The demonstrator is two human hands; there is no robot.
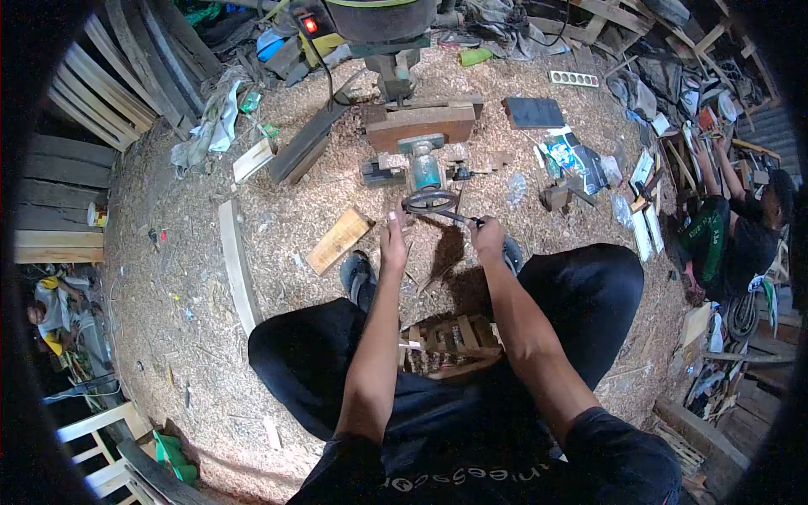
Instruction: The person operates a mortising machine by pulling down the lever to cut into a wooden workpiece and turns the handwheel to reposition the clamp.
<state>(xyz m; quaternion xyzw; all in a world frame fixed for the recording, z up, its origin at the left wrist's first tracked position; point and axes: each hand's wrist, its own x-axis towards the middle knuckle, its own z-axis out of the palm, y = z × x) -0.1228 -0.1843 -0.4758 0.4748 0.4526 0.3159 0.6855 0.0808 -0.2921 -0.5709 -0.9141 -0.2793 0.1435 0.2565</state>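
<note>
A grey metal handwheel sits at the front of a green machine slide. My left hand is at the wheel's left side, fingers up and partly stretched; whether it touches the rim is unclear. My right hand is closed around a tool with a dark handle. Its thin metal shaft reaches to the wheel's lower right rim; the exact kind of tool cannot be made out. Behind the wheel, a brown wooden block lies across the machine.
Wood shavings cover the floor. A short board lies left of the wheel, a curved plank farther left. A dark block and power strip lie right. Another person is at right; one more at left.
</note>
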